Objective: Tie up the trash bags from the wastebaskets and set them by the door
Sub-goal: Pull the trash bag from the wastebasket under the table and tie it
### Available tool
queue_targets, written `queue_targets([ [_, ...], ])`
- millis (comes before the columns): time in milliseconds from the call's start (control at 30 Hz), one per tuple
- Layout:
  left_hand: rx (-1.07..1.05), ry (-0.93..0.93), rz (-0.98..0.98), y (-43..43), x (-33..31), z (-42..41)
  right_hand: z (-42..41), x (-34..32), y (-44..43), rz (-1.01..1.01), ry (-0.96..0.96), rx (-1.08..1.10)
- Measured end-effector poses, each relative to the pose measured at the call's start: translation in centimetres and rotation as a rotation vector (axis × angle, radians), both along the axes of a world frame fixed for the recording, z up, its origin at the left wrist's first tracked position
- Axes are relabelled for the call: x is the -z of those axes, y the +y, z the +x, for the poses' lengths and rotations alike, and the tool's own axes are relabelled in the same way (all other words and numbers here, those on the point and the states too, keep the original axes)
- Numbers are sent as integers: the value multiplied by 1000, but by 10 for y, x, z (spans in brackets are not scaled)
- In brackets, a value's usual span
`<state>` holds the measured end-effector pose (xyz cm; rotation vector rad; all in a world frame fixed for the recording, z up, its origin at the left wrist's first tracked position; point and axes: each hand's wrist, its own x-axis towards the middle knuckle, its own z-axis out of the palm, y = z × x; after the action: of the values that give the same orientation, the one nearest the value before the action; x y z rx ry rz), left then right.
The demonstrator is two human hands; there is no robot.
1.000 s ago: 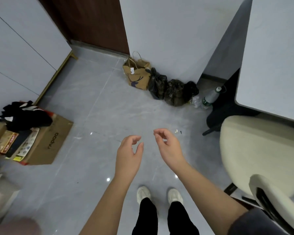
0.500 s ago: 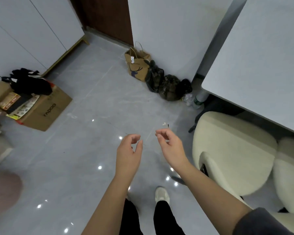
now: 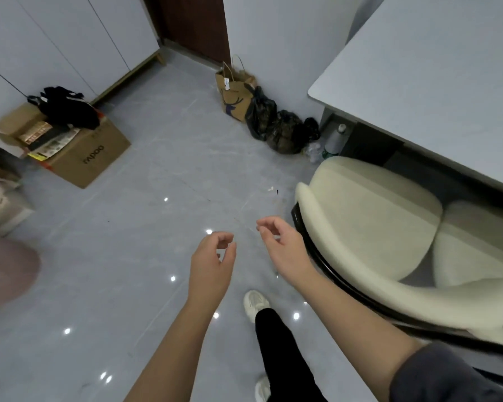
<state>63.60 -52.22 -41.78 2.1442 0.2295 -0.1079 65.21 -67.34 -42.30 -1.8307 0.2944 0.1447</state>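
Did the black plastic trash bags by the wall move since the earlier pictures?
No. The black plastic trash bags still lie against the brown paper bag, as before; only the camera view shifted.

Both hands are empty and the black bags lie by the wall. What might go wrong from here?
The cream chair stands close beside the right hand; an arm or leg may catch it.
The black trash bags sit beside the paper bag near a bottle; grabbing one might topple the others.
Whether the bags are tied is unclear; contents may spill.
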Motion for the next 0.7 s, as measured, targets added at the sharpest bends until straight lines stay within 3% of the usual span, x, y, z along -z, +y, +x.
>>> queue_targets([
  [233,-43,40,-36,-53,-18,-119,-121,-13,-57,28,69,-12],
  [700,-162,22,-58,-250,-21,-254,-256,-8,-241,22,73,-140],
])
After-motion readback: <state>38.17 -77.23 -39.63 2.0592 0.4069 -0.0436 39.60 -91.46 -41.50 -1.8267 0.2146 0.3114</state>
